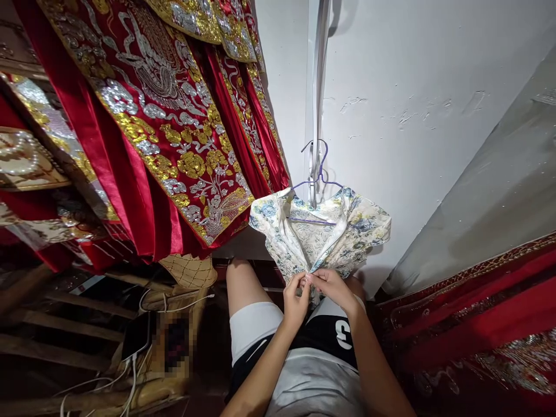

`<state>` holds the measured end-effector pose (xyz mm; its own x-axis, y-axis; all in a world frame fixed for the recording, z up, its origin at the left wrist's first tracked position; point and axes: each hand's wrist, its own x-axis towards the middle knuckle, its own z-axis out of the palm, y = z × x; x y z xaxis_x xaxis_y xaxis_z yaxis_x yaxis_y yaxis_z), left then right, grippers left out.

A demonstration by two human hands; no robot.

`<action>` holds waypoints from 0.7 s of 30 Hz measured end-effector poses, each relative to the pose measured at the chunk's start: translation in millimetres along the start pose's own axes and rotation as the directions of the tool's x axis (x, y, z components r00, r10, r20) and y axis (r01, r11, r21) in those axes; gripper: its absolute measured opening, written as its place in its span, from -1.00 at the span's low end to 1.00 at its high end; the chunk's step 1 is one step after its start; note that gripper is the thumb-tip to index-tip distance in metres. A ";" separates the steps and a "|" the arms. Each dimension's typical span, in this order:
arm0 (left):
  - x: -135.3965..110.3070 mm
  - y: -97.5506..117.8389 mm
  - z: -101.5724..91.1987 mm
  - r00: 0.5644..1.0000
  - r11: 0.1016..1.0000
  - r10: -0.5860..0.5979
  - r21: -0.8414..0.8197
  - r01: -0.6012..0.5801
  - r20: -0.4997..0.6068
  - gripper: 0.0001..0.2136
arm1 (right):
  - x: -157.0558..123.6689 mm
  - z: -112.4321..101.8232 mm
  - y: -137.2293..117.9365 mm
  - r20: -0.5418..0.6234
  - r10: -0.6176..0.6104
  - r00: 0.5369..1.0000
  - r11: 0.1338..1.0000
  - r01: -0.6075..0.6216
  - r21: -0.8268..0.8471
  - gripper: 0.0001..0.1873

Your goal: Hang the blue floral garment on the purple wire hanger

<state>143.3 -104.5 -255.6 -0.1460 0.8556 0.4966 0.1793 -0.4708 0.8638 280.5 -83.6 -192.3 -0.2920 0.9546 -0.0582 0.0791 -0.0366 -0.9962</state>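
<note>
A white floral blouse (pixel 365 223) with blue and yellow flowers hangs in front of me on a purple wire hanger (pixel 321 165). Its V-shaped neckline lies open, showing the patterned inside of the back. At the bottom of the V, my left hand (pixel 297 295) pinches one front edge. My right hand (pixel 332 286) pinches the fabric right beside it, and the fingertips of both hands nearly meet. Whatever small part sits between the fingertips is hidden. The blouse's lower part hangs down behind my hands, over my lap.
Red embroidered cloth (pixel 191 139) with gold and silver sequins hangs at the left. A wooden bench (pixel 87 310) at lower left holds a phone (pixel 135 336) and white cables. A white pole (pixel 316 75) stands before the wall. More red fabric (pixel 486 313) lies at the right.
</note>
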 end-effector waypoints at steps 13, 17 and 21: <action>1.1 4.0 -4.2 0.998 0.999 -0.006 0.037 0.008 -0.061 -0.79 | 0.3 2.2 2.5 -0.105 -0.118 0.987 0.984 0.102 -0.143 -0.68; 0.9 10.9 -5.6 0.999 0.998 -0.028 0.058 0.030 -0.044 -0.80 | 0.0 0.0 0.2 -0.074 -0.099 0.992 0.992 0.092 -0.091 -0.62; 1.0 20.6 -6.4 1.000 0.997 -0.020 0.077 0.021 -0.011 -0.80 | -4.8 -9.3 -6.6 -0.018 -0.047 0.999 0.999 0.046 -0.026 -0.58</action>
<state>140.6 -114.7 -236.8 -0.1603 0.8623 0.4803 0.2511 -0.4350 0.8647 290.2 -85.1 -184.9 -0.2778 0.9606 -0.0104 0.0899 0.0152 -0.9958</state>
